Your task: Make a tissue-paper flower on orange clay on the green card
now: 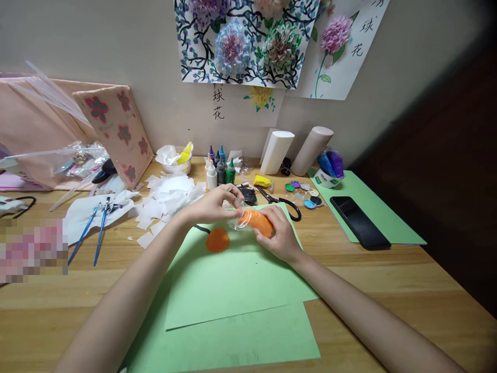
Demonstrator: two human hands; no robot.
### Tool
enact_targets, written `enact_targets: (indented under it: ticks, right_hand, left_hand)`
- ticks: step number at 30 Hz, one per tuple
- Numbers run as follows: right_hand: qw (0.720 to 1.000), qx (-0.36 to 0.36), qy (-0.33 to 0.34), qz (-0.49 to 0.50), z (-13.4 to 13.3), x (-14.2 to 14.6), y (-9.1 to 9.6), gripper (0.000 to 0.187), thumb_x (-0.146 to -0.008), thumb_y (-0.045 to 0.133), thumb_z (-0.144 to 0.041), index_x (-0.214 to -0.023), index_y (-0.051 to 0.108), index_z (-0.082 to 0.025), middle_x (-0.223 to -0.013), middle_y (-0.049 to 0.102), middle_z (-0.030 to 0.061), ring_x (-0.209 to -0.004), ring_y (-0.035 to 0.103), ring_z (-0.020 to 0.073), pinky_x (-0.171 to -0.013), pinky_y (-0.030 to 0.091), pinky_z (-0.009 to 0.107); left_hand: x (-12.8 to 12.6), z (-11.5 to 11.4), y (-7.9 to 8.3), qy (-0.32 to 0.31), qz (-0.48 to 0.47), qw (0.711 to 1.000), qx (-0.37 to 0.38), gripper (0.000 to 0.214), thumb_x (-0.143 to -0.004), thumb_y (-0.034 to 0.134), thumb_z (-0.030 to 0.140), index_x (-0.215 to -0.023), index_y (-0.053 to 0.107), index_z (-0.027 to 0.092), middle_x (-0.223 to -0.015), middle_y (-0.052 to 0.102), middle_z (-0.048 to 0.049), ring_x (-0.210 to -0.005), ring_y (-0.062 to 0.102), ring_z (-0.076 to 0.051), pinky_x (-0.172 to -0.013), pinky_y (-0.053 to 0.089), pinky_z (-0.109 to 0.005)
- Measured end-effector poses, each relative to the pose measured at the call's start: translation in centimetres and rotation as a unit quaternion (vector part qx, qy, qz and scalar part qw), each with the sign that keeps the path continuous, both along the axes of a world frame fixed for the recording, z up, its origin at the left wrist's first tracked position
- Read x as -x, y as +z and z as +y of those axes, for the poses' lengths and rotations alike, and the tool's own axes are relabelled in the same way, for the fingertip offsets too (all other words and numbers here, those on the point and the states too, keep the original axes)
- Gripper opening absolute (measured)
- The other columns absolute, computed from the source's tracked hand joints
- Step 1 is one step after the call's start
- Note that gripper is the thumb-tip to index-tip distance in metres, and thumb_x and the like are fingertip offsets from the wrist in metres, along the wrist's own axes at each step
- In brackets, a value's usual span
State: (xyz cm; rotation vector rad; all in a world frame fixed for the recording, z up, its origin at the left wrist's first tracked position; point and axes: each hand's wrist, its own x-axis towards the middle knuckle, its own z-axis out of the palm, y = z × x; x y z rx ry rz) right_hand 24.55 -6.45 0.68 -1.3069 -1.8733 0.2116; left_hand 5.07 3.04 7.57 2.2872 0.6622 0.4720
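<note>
Between my hands, above the green paper (pixel 233 285), is a clear plastic bag of orange modelling clay (pixel 259 223). My left hand (pixel 215 204) pinches the bag's clear end with thumb and fingers. My right hand (pixel 281 233) is wrapped round the orange clay from the right side. A flattened orange clay disc (pixel 217 240) lies on the paper just below my left hand, with a dark strip running from its upper left. Black-handled scissors (pixel 275 199) lie beyond my right hand.
White paper scraps (pixel 171 194) are heaped at the left, near two blue brushes (pixel 101 233). Several paint bottles (pixel 221 168) stand at the back. A black phone (pixel 359 223) lies on the right. Nearer the wall are a clay tub (pixel 328 178) and yellow clay (pixel 263 181).
</note>
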Motion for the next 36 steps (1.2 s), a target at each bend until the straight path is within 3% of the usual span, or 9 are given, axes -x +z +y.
enact_targets:
  ticks: [3,8,11,16,20,24,30,33,36]
  right_hand:
    - [1.000,-0.004,-0.007,0.003,0.0,-0.1,0.0,0.019,-0.077,0.056,-0.027,-0.094,0.054,-0.021,-0.092,0.055,0.0064,-0.088,0.052,0.0247,-0.078,0.044,0.037]
    - [0.998,-0.002,-0.052,0.026,0.4,-0.6,-0.5,0.016,-0.080,0.055,-0.029,-0.093,0.054,-0.020,-0.092,0.056,0.0065,-0.087,0.052,0.0249,-0.078,0.043,0.038]
    - [0.999,0.010,-0.046,0.011,0.6,-0.6,-0.7,0.018,-0.080,0.055,-0.031,-0.094,0.054,-0.021,-0.093,0.056,0.0064,-0.088,0.052,0.0252,-0.078,0.043,0.038]
    - [0.999,0.004,-0.041,-0.005,0.5,-0.4,-0.7,0.019,-0.080,0.057,-0.033,-0.095,0.054,-0.021,-0.094,0.057,0.0063,-0.089,0.052,0.0262,-0.078,0.043,0.039]
    - [0.999,0.009,-0.041,-0.014,0.6,-0.5,-0.7,0.019,-0.079,0.058,-0.032,-0.094,0.054,-0.021,-0.093,0.056,0.0060,-0.088,0.052,0.0259,-0.077,0.043,0.040]
    - [0.999,0.012,-0.034,-0.026,0.6,-0.6,-0.8,0.019,-0.079,0.059,-0.031,-0.094,0.053,-0.022,-0.093,0.056,0.0058,-0.090,0.052,0.0262,-0.077,0.043,0.040]
    - [0.999,0.013,-0.030,-0.035,0.6,-0.5,-0.8,0.020,-0.078,0.059,-0.031,-0.095,0.053,-0.022,-0.094,0.057,0.0058,-0.091,0.052,0.0265,-0.078,0.044,0.040]
    - [0.999,0.012,-0.028,-0.036,0.7,-0.5,-0.8,0.020,-0.078,0.059,-0.031,-0.095,0.053,-0.022,-0.094,0.057,0.0058,-0.091,0.052,0.0266,-0.078,0.044,0.040]
    - [0.999,0.010,-0.026,-0.036,0.6,-0.5,-0.7,0.020,-0.078,0.059,-0.030,-0.095,0.054,-0.022,-0.093,0.057,0.0055,-0.090,0.052,0.0262,-0.078,0.043,0.039]
  left_hand:
    - [1.2,0.4,0.6,0.030,-0.024,0.999,0.011,0.020,-0.077,0.062,0.034,-0.076,0.069,0.015,-0.107,0.057,-0.0066,-0.098,0.055,-0.017,-0.087,0.041,-0.026]
    - [6.2,-0.5,0.8,0.128,-0.062,0.990,0.015,0.019,-0.081,0.060,0.033,-0.080,0.070,0.016,-0.108,0.060,-0.0063,-0.100,0.055,-0.017,-0.089,0.040,-0.027]
    - [8.2,-2.3,-1.1,0.075,-0.011,0.996,0.050,0.017,-0.077,0.066,0.033,-0.080,0.073,0.018,-0.095,0.065,-0.0052,-0.087,0.059,-0.015,-0.082,0.044,-0.026]
    - [7.9,-4.5,-4.5,0.115,0.058,0.990,0.051,0.020,-0.082,0.059,0.033,-0.089,0.073,0.020,-0.090,0.069,-0.0051,-0.083,0.061,-0.017,-0.074,0.045,-0.025]
    - [7.1,-4.9,-5.2,0.191,0.044,0.973,0.121,0.017,-0.076,0.065,0.034,-0.082,0.073,0.020,-0.085,0.072,-0.0023,-0.078,0.064,-0.017,-0.069,0.046,-0.025]
    - [6.7,-5.2,-5.3,0.261,0.045,0.956,0.124,0.018,-0.073,0.065,0.037,-0.076,0.071,0.019,-0.083,0.072,-0.0024,-0.075,0.063,-0.018,-0.063,0.044,-0.026]
    - [6.1,-6.2,-4.6,0.305,0.137,0.941,0.052,0.020,-0.075,0.064,0.038,-0.070,0.065,0.019,-0.076,0.069,-0.0012,-0.068,0.060,-0.017,-0.053,0.034,-0.025]
    - [5.4,-7.5,-3.7,0.286,0.226,0.928,-0.079,0.017,-0.083,0.057,0.027,-0.070,0.064,0.018,-0.075,0.067,-0.0033,-0.071,0.060,-0.020,-0.055,0.033,-0.028]
    - [4.4,-9.3,-3.0,0.224,0.336,0.891,-0.209,0.024,-0.087,0.046,0.014,-0.072,0.065,0.015,-0.075,0.064,-0.0075,-0.073,0.058,-0.023,-0.061,0.035,-0.032]
